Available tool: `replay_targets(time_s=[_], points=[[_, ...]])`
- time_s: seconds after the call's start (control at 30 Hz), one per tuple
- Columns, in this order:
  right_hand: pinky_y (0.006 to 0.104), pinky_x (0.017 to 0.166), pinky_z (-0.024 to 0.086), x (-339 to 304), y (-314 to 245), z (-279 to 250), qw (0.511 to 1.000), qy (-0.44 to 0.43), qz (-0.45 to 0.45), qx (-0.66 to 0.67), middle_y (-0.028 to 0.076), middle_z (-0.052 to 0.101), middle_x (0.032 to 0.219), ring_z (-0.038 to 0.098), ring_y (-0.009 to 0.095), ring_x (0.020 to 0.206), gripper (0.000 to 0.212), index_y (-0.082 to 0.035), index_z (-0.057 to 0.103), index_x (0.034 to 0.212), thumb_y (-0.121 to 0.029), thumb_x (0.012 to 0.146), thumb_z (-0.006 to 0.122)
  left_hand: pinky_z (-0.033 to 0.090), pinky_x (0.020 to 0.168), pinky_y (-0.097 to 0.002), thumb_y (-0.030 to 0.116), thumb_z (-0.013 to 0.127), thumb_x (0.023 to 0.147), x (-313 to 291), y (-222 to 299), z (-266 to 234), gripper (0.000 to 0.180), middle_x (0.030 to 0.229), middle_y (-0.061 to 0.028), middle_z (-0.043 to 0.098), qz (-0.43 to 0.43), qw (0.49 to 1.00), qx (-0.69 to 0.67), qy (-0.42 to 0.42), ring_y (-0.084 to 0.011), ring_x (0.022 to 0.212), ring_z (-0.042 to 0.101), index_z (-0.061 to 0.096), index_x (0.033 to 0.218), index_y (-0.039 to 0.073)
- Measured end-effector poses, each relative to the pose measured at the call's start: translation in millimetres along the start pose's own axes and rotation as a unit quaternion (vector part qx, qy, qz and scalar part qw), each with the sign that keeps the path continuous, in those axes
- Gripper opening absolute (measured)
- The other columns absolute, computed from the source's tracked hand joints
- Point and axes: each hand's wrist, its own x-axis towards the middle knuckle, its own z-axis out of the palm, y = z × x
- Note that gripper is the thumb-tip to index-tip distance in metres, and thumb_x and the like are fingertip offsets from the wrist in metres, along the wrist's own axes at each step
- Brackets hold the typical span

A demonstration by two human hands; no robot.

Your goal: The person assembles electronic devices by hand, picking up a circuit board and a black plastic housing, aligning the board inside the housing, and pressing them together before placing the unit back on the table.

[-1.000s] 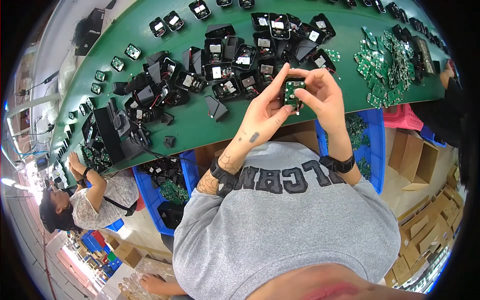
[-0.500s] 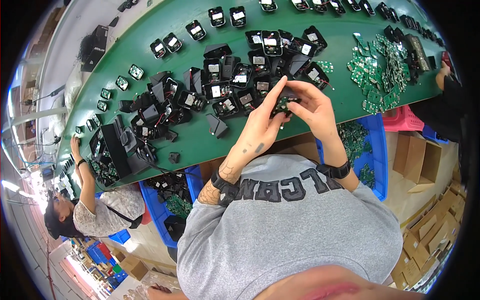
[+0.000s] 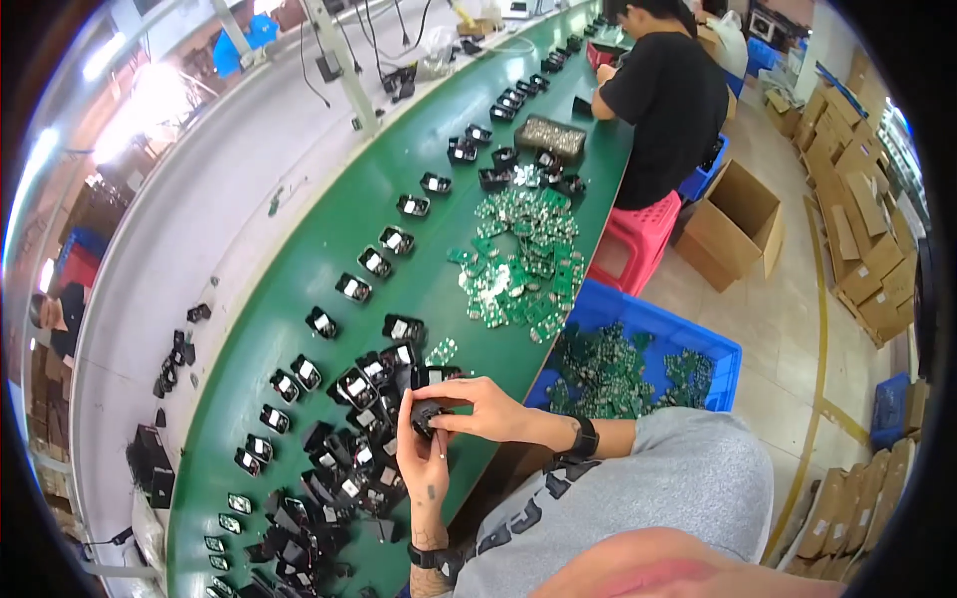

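Both hands are together over the edge of the green table (image 3: 399,289), around a small black plastic housing (image 3: 426,415). My left hand (image 3: 423,466) supports it from the near side, fingers upright along it. My right hand (image 3: 482,409) curls over the other side, with its thumb pressing at the opening. Fingers hide much of the housing's inside. Just beyond and to the left of my hands lies a heap of similar black housings (image 3: 361,389), many with white parts and wires inside.
Loose green circuit boards (image 3: 513,264) are piled farther along the table. Black housings (image 3: 353,287) line its far side. A blue bin (image 3: 720,361) of boards stands right of the table, near a pink stool (image 3: 638,239) and an open cardboard box (image 3: 733,224). A co-worker (image 3: 670,110) sits beyond.
The view has swung to the right along the table, bringing the co-worker there into sight. The person at the left is out of view. Both hands still hold the housing.
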Motion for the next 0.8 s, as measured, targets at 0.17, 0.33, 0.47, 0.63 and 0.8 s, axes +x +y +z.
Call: replay_targets(time_s=[0.17,0.33,0.47,0.63,0.8], points=[[0.0422,0.099,0.045,0,-1,-28,0.966,0.071,-0.202,-0.146,0.007,0.063,0.119,0.058,0.027,0.113,0.040,-0.007,0.065,0.118,-0.011,0.079,0.074,0.056,0.083,-0.0329,-0.004,0.064,0.085,-2,0,9,0.063,0.121,-0.0093,0.051,-0.039,0.994,-0.077,0.063,-0.0175,0.104,0.059,0.032,0.137,0.011],[0.0459,0.101,0.039,-15,13,-30,0.916,0.016,-0.359,-0.181,0.001,0.064,0.104,0.055,0.025,0.110,0.020,-0.011,0.071,0.097,-0.014,0.078,0.074,0.054,0.070,-0.0243,-0.008,0.062,0.082,-5,-6,28,0.063,0.107,-0.0079,0.058,0.000,0.997,-0.043,0.064,-0.0157,0.090,0.062,0.031,0.135,0.009],[0.0464,0.102,0.038,-25,15,-42,0.928,0.007,-0.340,-0.152,0.000,0.064,0.100,0.055,0.024,0.108,0.016,-0.011,0.070,0.093,-0.012,0.078,0.074,0.054,0.054,-0.0253,-0.004,0.064,0.083,-8,4,42,0.066,0.092,-0.0101,0.064,-0.061,0.995,-0.010,0.081,-0.0152,0.068,0.064,0.030,0.138,0.008],[0.0470,0.103,0.037,-37,9,-58,0.930,-0.019,-0.330,-0.158,-0.001,0.064,0.098,0.054,0.023,0.108,0.013,-0.012,0.070,0.090,-0.011,0.078,0.074,0.052,0.049,-0.0234,-0.002,0.065,0.082,-18,9,53,0.072,0.085,-0.0104,0.067,-0.083,0.994,0.044,0.050,-0.0120,0.059,0.063,0.030,0.145,0.009],[0.0483,0.104,0.035,-45,12,-59,0.935,-0.032,-0.334,-0.114,0.000,0.064,0.095,0.054,0.023,0.105,0.016,-0.014,0.073,0.095,-0.010,0.079,0.072,0.045,0.047,-0.0191,-0.006,0.061,0.081,-26,5,68,0.065,0.081,-0.0055,0.065,-0.092,0.992,0.078,0.027,-0.0081,0.058,0.059,0.036,0.139,0.006]])
